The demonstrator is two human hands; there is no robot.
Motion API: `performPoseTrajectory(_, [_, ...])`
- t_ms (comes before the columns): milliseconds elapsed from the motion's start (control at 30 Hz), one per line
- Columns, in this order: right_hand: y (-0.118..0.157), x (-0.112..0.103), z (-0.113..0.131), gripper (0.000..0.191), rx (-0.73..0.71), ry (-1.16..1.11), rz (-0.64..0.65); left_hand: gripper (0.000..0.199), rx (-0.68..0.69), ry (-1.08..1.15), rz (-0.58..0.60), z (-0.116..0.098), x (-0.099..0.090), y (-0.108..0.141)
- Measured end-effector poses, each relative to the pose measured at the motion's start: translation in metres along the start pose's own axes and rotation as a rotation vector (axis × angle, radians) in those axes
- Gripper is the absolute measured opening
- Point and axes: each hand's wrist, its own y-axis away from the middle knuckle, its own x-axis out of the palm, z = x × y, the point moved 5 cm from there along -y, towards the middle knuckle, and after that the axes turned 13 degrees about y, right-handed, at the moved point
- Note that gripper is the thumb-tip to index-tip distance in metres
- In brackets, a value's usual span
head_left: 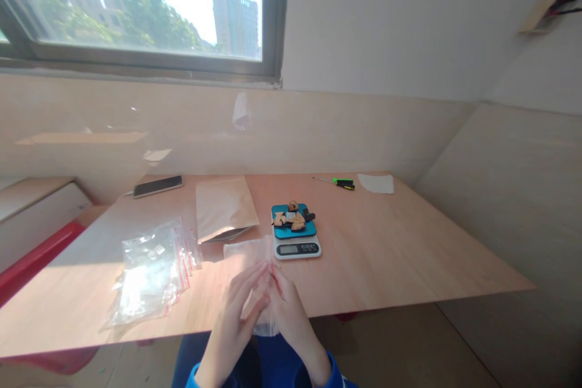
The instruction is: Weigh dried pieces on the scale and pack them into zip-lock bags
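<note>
Both hands [266,309] pinching clear bag [248,251], scale [296,236] beyond

The near edge of the table [409,291] is mostly bare on the right, so a hand could sweep there freely, all the way back to the screwdriver [339,182] and the white sheet [376,183] by the wall. Straight ahead the scale [296,236] blocks the middle, with the brown envelope [222,206] just beside it. To the left, the heap of plastic bags [152,270] fills the front, and the phone [157,186] lies behind.
</note>
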Motion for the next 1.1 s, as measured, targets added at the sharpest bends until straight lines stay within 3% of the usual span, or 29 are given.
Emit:
performPoseTrajectory(100, [0.002, -0.003, -0.011, 0.042, 0.063, -0.006, 0.008, 0.035, -0.047, 0.001, -0.103, 0.003, -0.005, 0.002])
performPoseTrajectory(233, [0.001, -0.019, -0.026, 0.052, 0.152, 0.029, -0.028, 0.019, -0.179, 0.038, -0.375, 0.006, -0.026, -0.002])
performPoseTrajectory(333, [0.0, -0.033, -0.021, 0.053, 0.077, 0.106, 0.078, 0.022, -0.249, 0.091, -0.522, 0.007, -0.04, -0.012])
performPoseTrajectory(400, [-0.005, -0.048, -0.014, 0.052, 0.026, 0.163, 0.135, 0.025, -0.209, 0.119, -0.57, 0.004, -0.048, -0.023])
performPoseTrajectory(567, [-0.054, -0.112, -0.002, 0.043, -0.137, 0.524, -0.179, 0.032, -0.068, -0.05, -0.638, -0.014, -0.06, -0.05])
performPoseTrajectory(667, [-0.093, -0.127, -0.01, 0.039, -0.238, 0.776, -0.194, 0.03, 0.016, -0.134, -0.591, -0.017, -0.052, -0.065])
performPoseTrajectory(833, [-0.124, -0.118, -0.04, 0.053, -0.145, 1.05, -0.049, 0.026, -0.005, -0.044, -0.563, 0.006, -0.021, -0.069])
performPoseTrajectory(967, [-0.125, -0.112, -0.049, 0.046, -0.166, 1.04, -0.07, 0.026, -0.118, 0.061, -0.518, 0.02, 0.0, -0.059])
performPoseTrajectory(1100, [-0.125, -0.114, -0.048, 0.042, -0.236, 0.931, -0.144, 0.038, -0.13, 0.111, -0.52, 0.019, 0.007, -0.051])
